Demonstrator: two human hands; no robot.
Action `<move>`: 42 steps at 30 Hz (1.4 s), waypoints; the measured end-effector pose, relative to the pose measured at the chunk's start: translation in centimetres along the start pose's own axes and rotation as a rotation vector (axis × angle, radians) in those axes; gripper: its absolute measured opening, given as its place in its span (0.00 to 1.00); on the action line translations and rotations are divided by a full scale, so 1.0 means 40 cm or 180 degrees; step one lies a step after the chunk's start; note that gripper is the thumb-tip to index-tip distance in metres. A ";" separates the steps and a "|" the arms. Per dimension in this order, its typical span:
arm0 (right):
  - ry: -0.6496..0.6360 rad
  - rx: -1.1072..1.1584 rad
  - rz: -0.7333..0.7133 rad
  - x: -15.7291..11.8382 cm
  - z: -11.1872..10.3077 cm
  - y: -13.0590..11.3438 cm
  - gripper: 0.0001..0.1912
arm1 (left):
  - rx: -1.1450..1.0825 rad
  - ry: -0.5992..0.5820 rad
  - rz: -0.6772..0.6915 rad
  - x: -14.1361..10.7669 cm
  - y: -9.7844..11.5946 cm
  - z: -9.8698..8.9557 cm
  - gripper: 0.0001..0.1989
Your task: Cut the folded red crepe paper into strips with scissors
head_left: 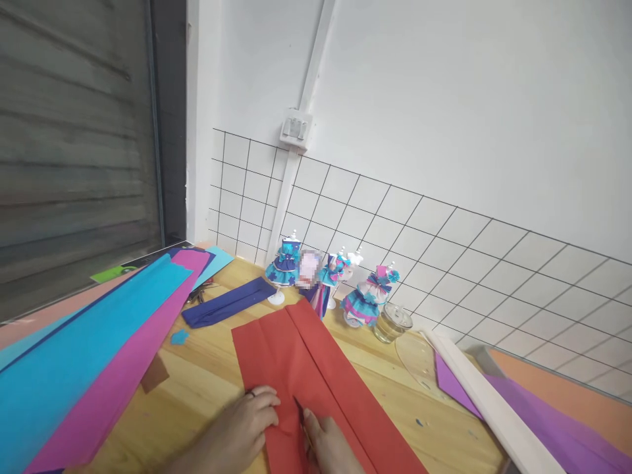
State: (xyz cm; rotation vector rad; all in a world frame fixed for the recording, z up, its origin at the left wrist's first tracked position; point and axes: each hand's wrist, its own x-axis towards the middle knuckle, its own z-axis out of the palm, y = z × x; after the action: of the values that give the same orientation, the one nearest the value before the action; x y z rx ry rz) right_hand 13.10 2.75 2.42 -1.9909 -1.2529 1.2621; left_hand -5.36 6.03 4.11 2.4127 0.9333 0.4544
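Gripping dark-tipped scissors (pixel 300 415), the right hand (pixel 332 447) is pointing them over the red sheet (pixel 316 362), its thumb and fingers closing around the handles. The left hand (pixel 247 421) is resting with curled fingers on the sheet's left edge; whether it is pinching the sheet, I cannot tell. The sheet is lying on the wooden table (pixel 207 401), directly under both hands, and showing a long crease. Beyond its far end, small dress stands (pixel 286 263) are standing in a row before the wall grid (pixel 340 197), with a glass cup (pixel 392 324) sitting at the row's right end. A folded navy strip (pixel 230 303) and a blue scrap (pixel 179 338) are lying to the left, near a long turquoise sheet (pixel 99 355). Purple sheets (pixel 553 421) are lying at the right.
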 end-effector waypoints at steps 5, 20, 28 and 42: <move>0.0090 -0.0172 -0.0053 0.003 0.001 -0.001 0.25 | 0.0065 -0.0024 0.0001 -0.002 0.001 -0.003 0.24; 0.0232 -0.0565 -0.0305 0.020 -0.014 0.025 0.17 | 0.0094 -0.0005 0.0025 0.001 0.002 -0.005 0.24; 0.0102 -0.0270 0.0018 0.006 -0.003 0.008 0.25 | 0.0066 0.0040 0.0037 -0.001 -0.001 -0.004 0.24; -0.0134 0.0232 0.0199 -0.020 0.002 -0.083 0.25 | 0.0153 -0.0111 -0.0075 0.001 0.010 -0.013 0.24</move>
State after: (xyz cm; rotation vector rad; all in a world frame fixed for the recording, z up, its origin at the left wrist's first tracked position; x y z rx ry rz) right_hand 11.42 3.62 5.26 -1.9752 -1.1552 1.3665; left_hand -5.39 5.99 4.77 2.4421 0.9668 0.3842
